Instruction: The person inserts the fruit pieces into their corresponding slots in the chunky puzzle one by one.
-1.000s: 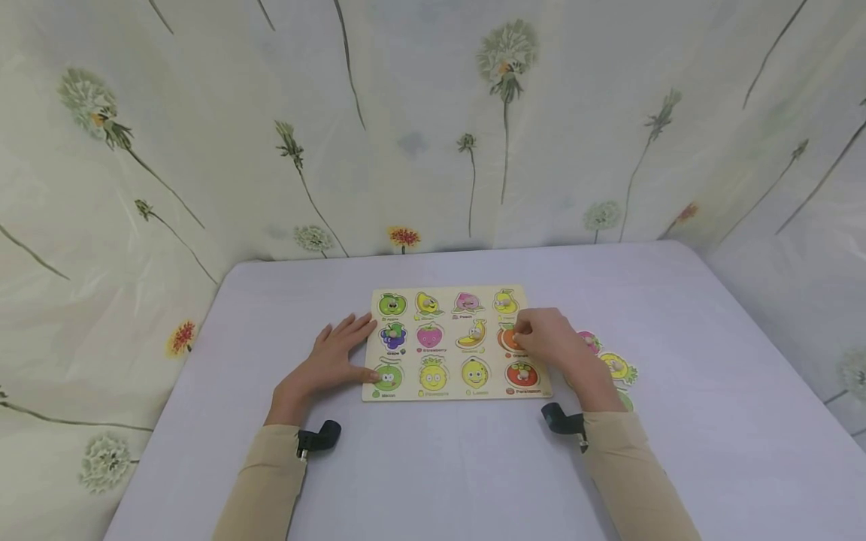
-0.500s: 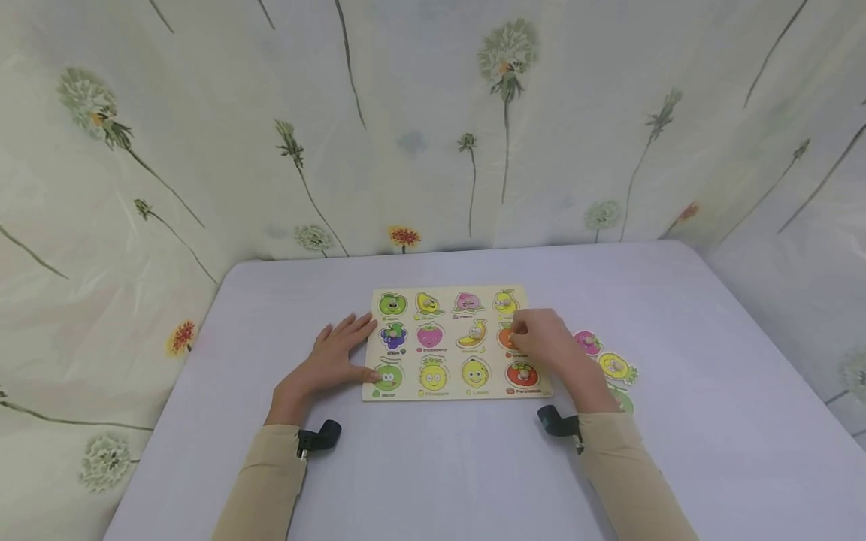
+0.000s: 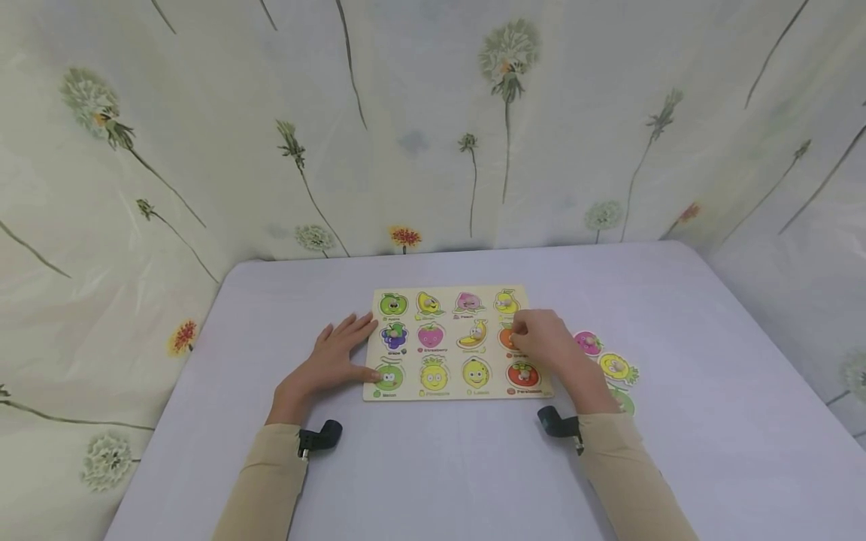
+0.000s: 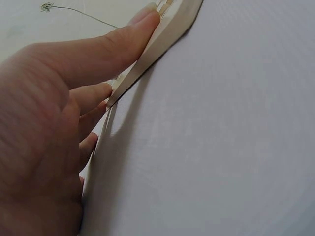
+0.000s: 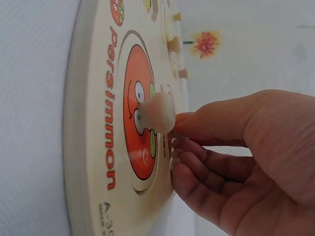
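A wooden fruit puzzle board (image 3: 453,387) lies flat on the table. My left hand (image 3: 330,359) rests at its left edge, fingers spread, with the thumb on the corner by the melon picture (image 3: 389,377). In the left wrist view the thumb (image 4: 113,54) lies over the board's edge (image 4: 147,56). My right hand (image 3: 551,342) pinches the orange puzzle piece (image 3: 506,338) at the right end of the middle row; its knob is hidden behind the fingers. Nearer me sits the persimmon piece (image 5: 139,162), in its recess, its knob (image 5: 160,113) standing up.
Right of the board, partly beside my right forearm, lie loose pieces: a pink one (image 3: 589,343), a yellow pineapple (image 3: 617,367) and a green one (image 3: 623,400). Apple (image 3: 393,304), grape (image 3: 394,337) and banana (image 3: 472,335) pieces sit in the board. A flowered curtain (image 3: 419,150) hangs behind.
My right hand has shifted slightly left over the orange piece, uncovering more of the loose pieces beside it. The left hand and the board have stayed put.
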